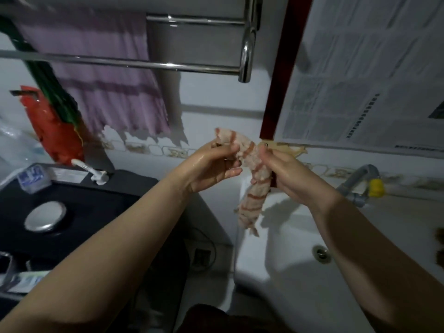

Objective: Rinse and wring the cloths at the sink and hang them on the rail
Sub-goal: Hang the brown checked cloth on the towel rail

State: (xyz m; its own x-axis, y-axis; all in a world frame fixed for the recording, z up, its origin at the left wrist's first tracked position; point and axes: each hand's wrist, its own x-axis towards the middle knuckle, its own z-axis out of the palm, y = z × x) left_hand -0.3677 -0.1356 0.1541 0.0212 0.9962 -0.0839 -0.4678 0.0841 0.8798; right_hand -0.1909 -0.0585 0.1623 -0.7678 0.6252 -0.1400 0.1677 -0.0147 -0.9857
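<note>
A wet white cloth with orange stripes [252, 203] hangs twisted into a rope above the left edge of the white sink [288, 272]. My left hand [213, 167] pinches its upper end from the left. My right hand [288, 174] grips the same upper part from the right, fingers curled round it. Both hands look wet. The chrome rail [120, 62] runs across the wall above, with a second bar [197, 20] higher up. A lilac cloth [108, 75] with a frayed hem hangs behind the front bar.
A black unit [72, 195] with a round metal lid [45, 219] stands left of the sink. A red bag [55, 131] hangs at the left wall. A grey pipe with a yellow fitting [367, 186] sits at the right. The sink drain [320, 253] is open.
</note>
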